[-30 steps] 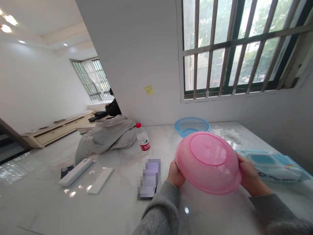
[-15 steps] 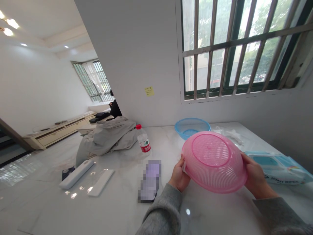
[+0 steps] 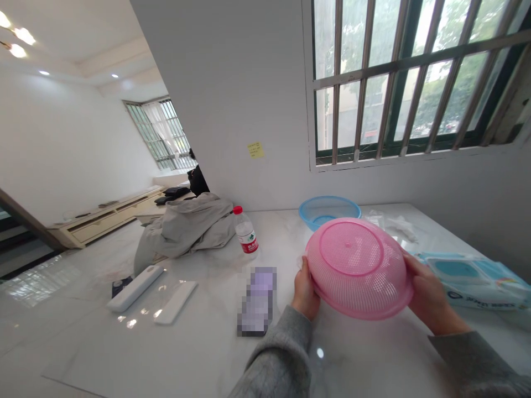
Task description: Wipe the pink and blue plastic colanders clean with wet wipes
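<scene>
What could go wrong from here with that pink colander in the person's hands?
The pink plastic colander is tilted, bottom up, and held only at its rim by the left hand and right hand, so it might slip onto the marble table top. Swinging it left could knock the blurred item beside the left hand. Lowering it to the right could catch the packet of wipes.
</scene>
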`<state>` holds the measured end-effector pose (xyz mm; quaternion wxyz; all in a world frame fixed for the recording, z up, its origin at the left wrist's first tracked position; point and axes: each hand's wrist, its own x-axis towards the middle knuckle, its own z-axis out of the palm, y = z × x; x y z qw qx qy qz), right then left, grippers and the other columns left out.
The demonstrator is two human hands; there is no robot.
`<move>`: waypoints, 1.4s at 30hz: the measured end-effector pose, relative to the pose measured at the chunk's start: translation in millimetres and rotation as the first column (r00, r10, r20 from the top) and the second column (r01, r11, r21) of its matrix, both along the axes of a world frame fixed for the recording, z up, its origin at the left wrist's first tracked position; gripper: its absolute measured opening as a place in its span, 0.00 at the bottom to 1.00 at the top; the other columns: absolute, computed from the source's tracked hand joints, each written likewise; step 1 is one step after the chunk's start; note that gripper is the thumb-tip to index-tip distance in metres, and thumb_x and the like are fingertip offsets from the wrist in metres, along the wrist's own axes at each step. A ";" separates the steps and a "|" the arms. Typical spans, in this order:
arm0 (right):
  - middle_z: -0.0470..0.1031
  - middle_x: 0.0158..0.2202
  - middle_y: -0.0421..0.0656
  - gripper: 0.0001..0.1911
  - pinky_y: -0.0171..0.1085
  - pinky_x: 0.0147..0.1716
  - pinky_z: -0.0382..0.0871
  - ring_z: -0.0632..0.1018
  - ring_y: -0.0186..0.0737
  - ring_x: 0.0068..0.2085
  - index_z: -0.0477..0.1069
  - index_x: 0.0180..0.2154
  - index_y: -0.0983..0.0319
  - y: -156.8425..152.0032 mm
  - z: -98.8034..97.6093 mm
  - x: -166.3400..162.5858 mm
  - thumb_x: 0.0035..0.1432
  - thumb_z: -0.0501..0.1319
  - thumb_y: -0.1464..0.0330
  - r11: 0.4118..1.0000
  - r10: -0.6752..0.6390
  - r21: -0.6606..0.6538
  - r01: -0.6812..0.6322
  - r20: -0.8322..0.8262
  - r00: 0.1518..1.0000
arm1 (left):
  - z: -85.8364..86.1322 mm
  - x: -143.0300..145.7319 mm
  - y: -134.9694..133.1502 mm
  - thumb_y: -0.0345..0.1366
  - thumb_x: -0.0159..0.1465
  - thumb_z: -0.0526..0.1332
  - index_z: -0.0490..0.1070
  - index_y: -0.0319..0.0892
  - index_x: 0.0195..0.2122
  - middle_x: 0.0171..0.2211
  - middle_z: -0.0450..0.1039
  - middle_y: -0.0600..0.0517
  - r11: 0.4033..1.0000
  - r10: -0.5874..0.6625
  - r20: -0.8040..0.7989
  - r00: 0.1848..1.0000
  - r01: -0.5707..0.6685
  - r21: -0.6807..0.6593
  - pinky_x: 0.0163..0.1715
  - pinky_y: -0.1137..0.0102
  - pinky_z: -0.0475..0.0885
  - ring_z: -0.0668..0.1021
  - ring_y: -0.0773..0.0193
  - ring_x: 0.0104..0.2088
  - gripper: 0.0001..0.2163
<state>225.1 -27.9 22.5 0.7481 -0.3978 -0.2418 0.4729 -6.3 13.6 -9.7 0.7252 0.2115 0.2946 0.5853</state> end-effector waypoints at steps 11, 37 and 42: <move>0.87 0.49 0.43 0.15 0.50 0.57 0.80 0.80 0.58 0.60 0.83 0.47 0.51 -13.4 11.4 -14.9 0.60 0.69 0.54 0.984 0.164 -0.043 -0.170 -0.126 0.978 | -0.1 -4.5 5.2 0.46 0.73 0.60 0.82 0.37 0.46 0.48 0.85 0.42 0.989 0.143 -0.042 0.989 -0.142 0.033 0.64 0.58 0.70 0.80 0.51 0.58 0.17; 0.86 0.45 0.55 0.27 0.60 0.56 0.75 0.85 0.60 0.48 0.81 0.51 0.59 -23.0 -11.7 -12.9 0.54 0.77 0.53 0.786 0.611 -0.144 -0.601 0.329 0.720 | -4.5 -6.4 11.0 0.43 0.72 0.61 0.81 0.36 0.48 0.51 0.83 0.41 0.988 0.152 0.013 0.988 -0.152 0.018 0.62 0.60 0.72 0.80 0.52 0.57 0.16; 0.86 0.47 0.55 0.25 0.61 0.56 0.75 0.84 0.62 0.51 0.83 0.48 0.59 -21.0 -13.1 -8.5 0.52 0.78 0.53 0.759 0.638 -0.163 -0.630 0.382 0.669 | -1.4 -9.2 10.9 0.42 0.72 0.61 0.81 0.37 0.49 0.51 0.84 0.42 0.982 0.187 0.012 0.982 -0.187 0.020 0.63 0.61 0.71 0.80 0.53 0.58 0.15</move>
